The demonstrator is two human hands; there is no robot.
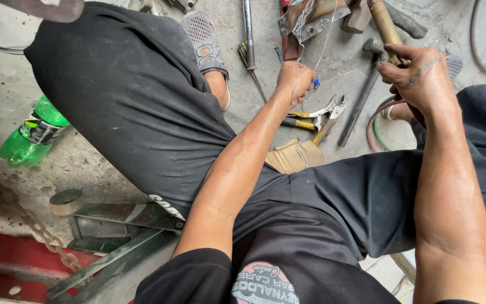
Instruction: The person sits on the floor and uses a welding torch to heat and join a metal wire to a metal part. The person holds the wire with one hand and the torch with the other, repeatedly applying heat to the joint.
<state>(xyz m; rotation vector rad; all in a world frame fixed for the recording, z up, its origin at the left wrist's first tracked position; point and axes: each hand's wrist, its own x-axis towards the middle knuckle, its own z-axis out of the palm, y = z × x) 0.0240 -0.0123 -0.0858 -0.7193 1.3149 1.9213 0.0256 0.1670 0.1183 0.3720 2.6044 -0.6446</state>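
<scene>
left hand grips thin wire — fist hides its end

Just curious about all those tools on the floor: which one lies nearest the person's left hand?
The yellow-handled pliers, lying open-jawed just below the left hand. The hammer lies further right, nearer the right hand.

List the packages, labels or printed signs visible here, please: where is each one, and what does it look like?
Green plastic bottle: lying on the concrete floor at far left, beside the person's knee; dark label band with white and green print.
Shirt print: bottom centre on the black shirt; rounded grey and red patch with white lettering.
Shorts print: small white lettering at the hem of the black shorts.
No screens in view.
</scene>
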